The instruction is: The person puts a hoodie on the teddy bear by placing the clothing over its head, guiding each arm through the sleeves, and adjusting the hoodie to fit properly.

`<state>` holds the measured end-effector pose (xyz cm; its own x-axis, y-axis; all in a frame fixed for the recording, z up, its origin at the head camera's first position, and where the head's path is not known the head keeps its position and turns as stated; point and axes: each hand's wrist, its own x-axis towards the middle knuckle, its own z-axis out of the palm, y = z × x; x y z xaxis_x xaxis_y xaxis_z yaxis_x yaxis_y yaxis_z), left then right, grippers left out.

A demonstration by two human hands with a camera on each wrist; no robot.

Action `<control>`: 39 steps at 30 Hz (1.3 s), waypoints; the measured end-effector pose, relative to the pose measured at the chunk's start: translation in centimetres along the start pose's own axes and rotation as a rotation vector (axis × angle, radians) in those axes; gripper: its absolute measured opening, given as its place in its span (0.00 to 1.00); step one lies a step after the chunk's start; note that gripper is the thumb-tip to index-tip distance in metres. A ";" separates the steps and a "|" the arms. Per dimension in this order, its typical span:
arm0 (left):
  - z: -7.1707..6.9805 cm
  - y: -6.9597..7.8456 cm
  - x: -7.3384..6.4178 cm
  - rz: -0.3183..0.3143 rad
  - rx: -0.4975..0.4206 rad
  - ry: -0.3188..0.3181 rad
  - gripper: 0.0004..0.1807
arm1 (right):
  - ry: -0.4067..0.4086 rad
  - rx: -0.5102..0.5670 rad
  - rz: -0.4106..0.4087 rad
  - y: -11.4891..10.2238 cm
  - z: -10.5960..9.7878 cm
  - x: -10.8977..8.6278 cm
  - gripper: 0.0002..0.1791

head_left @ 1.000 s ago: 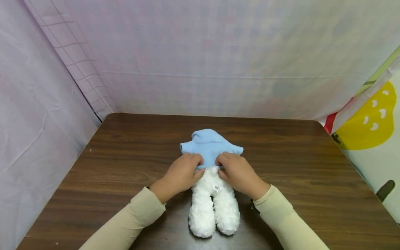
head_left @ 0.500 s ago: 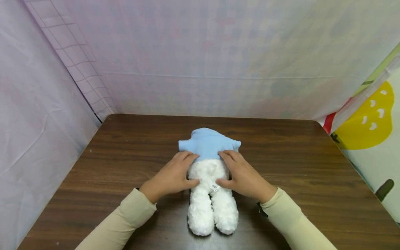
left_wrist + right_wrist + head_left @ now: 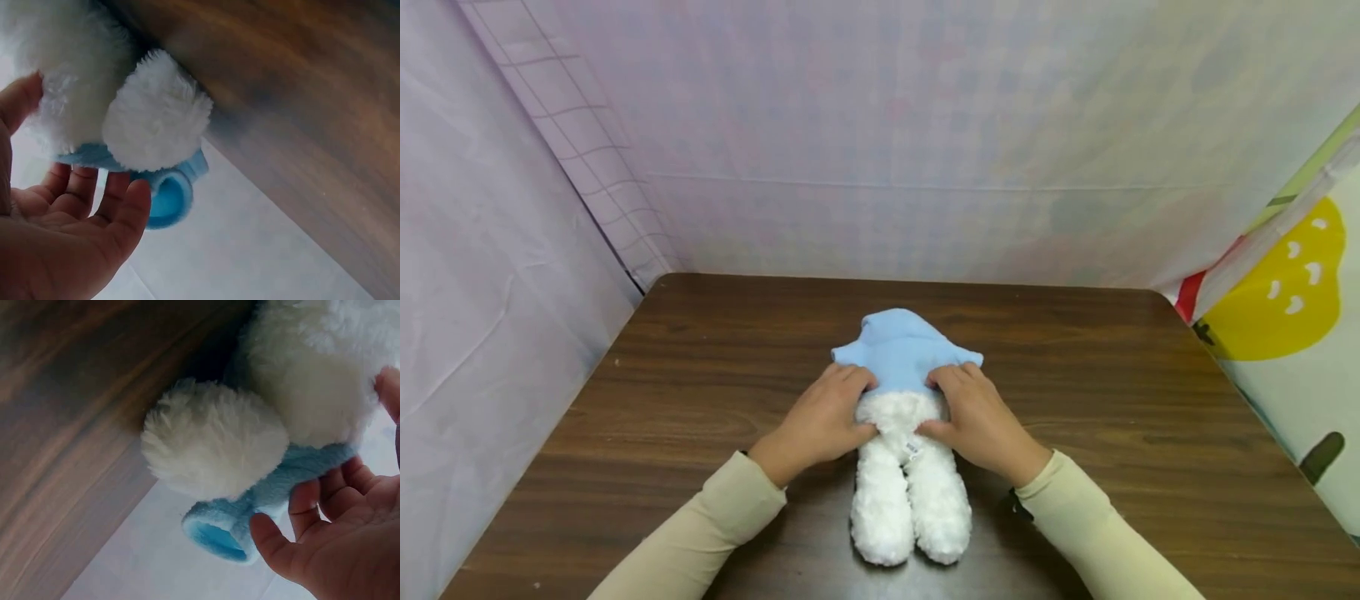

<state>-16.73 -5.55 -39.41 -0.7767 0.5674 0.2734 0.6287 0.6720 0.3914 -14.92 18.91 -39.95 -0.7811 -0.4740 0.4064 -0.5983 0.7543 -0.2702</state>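
A white furry plush toy (image 3: 880, 508) lies on the table, its two legs toward me and a small tag between them. A light blue toy shirt (image 3: 898, 354) covers its upper end, hiding the head. My left hand (image 3: 820, 417) lies along one side, fingertips on the shirt and thumb on the white fur. On the other side my right hand (image 3: 985, 417) touches it the same way. In the left wrist view a round furry paw (image 3: 159, 115) sticks out beside an empty sleeve opening (image 3: 170, 199). The right wrist view has a similar paw (image 3: 212, 437) over a hollow sleeve (image 3: 219, 537).
The dark wood-grain table (image 3: 700, 400) reaches back to a pale checked curtain (image 3: 895, 125). White cloth (image 3: 497, 292) hangs at the left. A printed cloth with a yellow shape (image 3: 1285, 300) hangs at the right edge.
Both hands let go of the shirt's hem and spread their fingers along its sides. The hem moved away from me, then slightly back, and more white fur shows below it.
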 end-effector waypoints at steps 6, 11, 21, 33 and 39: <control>0.4 0.0 0.2 0.045 0.032 0.062 0.17 | 0.034 -0.019 -0.039 -0.3 0.0 0.1 0.23; 0.5 0.1 0.2 0.079 0.060 0.099 0.21 | 0.072 -0.037 -0.076 -0.5 -0.2 0.2 0.22; 0.5 0.7 0.3 0.104 0.091 0.179 0.23 | 0.145 -0.050 -0.144 -0.4 0.0 0.4 0.27; 0.4 0.5 0.0 0.196 0.210 0.037 0.15 | 0.027 -0.088 -0.196 -0.1 -0.4 0.2 0.20; -1.2 0.2 -0.1 0.171 0.019 -0.102 0.10 | -0.070 -0.012 -0.178 0.0 -1.6 0.2 0.10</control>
<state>-16.54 -6.03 -38.30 -0.6511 0.7188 0.2438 0.7526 0.5698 0.3300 -14.78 19.53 -38.51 -0.6741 -0.6301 0.3854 -0.7260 0.6612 -0.1890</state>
